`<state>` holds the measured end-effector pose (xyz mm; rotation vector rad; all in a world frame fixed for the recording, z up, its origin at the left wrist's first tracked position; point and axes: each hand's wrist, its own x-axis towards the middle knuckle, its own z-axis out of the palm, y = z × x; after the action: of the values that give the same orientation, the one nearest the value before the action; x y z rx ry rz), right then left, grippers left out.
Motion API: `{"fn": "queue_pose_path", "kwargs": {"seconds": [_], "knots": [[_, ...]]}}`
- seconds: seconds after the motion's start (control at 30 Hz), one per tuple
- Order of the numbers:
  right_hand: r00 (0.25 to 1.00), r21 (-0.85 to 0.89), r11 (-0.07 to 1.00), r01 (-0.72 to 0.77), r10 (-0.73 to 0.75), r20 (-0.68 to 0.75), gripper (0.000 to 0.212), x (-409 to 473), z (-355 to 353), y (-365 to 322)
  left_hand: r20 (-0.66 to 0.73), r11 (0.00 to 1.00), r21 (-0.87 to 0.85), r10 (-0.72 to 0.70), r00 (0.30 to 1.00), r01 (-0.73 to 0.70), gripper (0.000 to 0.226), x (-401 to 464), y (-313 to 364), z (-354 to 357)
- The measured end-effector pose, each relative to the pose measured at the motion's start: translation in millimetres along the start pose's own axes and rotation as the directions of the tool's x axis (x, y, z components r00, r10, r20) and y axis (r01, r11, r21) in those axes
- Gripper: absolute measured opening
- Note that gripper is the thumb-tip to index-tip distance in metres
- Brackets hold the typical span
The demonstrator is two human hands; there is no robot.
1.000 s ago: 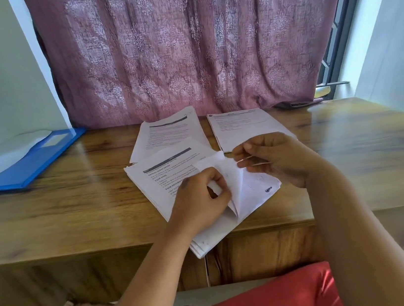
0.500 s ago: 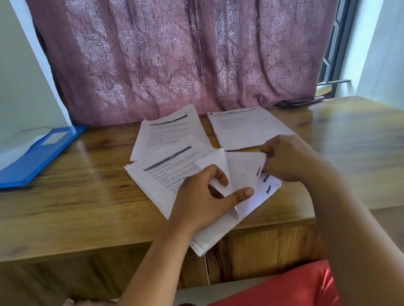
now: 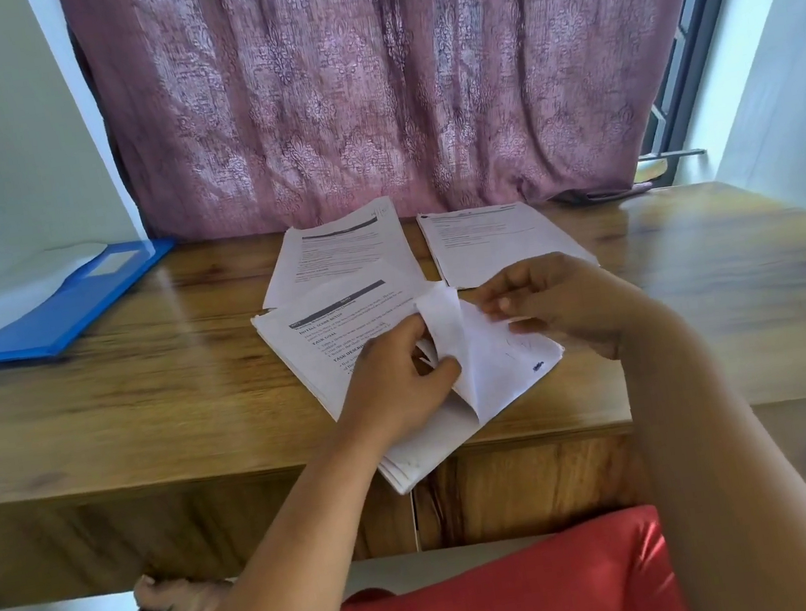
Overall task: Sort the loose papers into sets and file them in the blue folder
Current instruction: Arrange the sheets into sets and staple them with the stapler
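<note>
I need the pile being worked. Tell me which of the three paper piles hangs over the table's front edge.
The nearest stack, the one both hands are leafing through. Its near corner juts past the table edge; the two piles behind it lie wholly on the wood.

bare desk (image 3: 154, 392) lies open between the blue folder (image 3: 55, 312) and paper stacks (image 3: 337, 257) (curtain (image 3: 359, 83) behind).

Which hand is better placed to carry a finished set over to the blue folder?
Probably the left hand: the blue folder lies at the table's far left, on its side. The right hand would cross over the near stack.
</note>
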<state>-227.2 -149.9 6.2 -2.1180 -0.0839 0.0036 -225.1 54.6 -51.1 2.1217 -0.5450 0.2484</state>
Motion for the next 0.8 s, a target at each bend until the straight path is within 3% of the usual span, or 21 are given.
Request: {"fn": "queue_pose_path", "kwargs": {"seconds": [0.07,0.1,0.23,0.27,0.4,0.43,0.5,0.57,0.63,0.7,0.73,0.8], "knots": [[0.975,-0.365,0.923,-0.12,0.041,-0.216,0.014,2.4,-4.4,9.8,-0.001,0.999,-0.027,-0.02,1.0,0.02,0.027,1.3,-0.5,-0.3],[0.966,-0.467,0.863,-0.19,0.078,-0.247,0.015,1.1,-5.0,12.6,-0.011,0.999,-0.023,-0.023,1.0,0.023,0.032,1.5,-0.6,-0.2],[0.965,-0.45,0.87,-0.201,0.098,-0.242,0.017,-3.7,-4.2,12.4,-0.082,0.991,-0.132,0.001,0.997,-0.011,0.07,-0.5,-2.5,-0.8],[0.965,-0.46,0.868,-0.186,0.074,-0.252,0.013,-4.7,-3.6,10.3,-0.082,0.991,-0.134,0.012,0.997,-0.023,0.066,-0.4,-1.9,-1.4],[0.962,-0.627,0.764,-0.153,-0.032,-0.273,0.011,-2.8,-1.4,1.2,-0.013,0.999,-0.047,0.012,1.0,-0.013,0.013,-1.0,3.5,0.0],[0.961,-0.636,0.759,-0.138,-0.054,-0.273,0.013,-1.0,-0.5,-1.9,-0.004,1.0,-0.027,0.01,1.0,-0.01,0.019,-2.1,4.9,0.7],[0.955,-0.493,0.866,-0.085,-0.069,-0.287,0.015,2.8,2.7,-10.9,-0.001,1.0,0.029,0.006,1.0,-0.006,0.048,-4.2,7.3,1.2],[0.97,-0.122,0.992,-0.034,0.004,-0.241,0.014,3.9,8.5,-23.0,-0.011,0.995,0.099,0.023,1.0,-0.022,0.062,-5.5,9.0,0.3],[0.997,0.27,0.962,-0.035,0.053,-0.06,0.013,3.3,12.4,-30.7,-0.016,0.986,0.153,0.075,0.997,-0.072,0.06,-6.2,6.6,1.7],[0.998,0.458,0.887,-0.068,0.059,0.035,0.019,1.0,11.0,-26.7,-0.036,0.983,0.149,0.115,0.993,-0.108,0.041,-5.4,3.6,3.0],[0.998,0.391,0.919,-0.061,0.07,-0.008,0.02,0.4,9.3,-21.1,-0.051,0.986,0.13,0.113,0.992,-0.105,0.032,-4.5,2.3,2.8],[0.976,-0.125,0.989,-0.083,0.055,-0.208,0.014,1.9,0.4,-4.8,-0.063,0.993,0.093,0.081,0.995,-0.075,0.034,-3.2,1.2,1.9]]}}
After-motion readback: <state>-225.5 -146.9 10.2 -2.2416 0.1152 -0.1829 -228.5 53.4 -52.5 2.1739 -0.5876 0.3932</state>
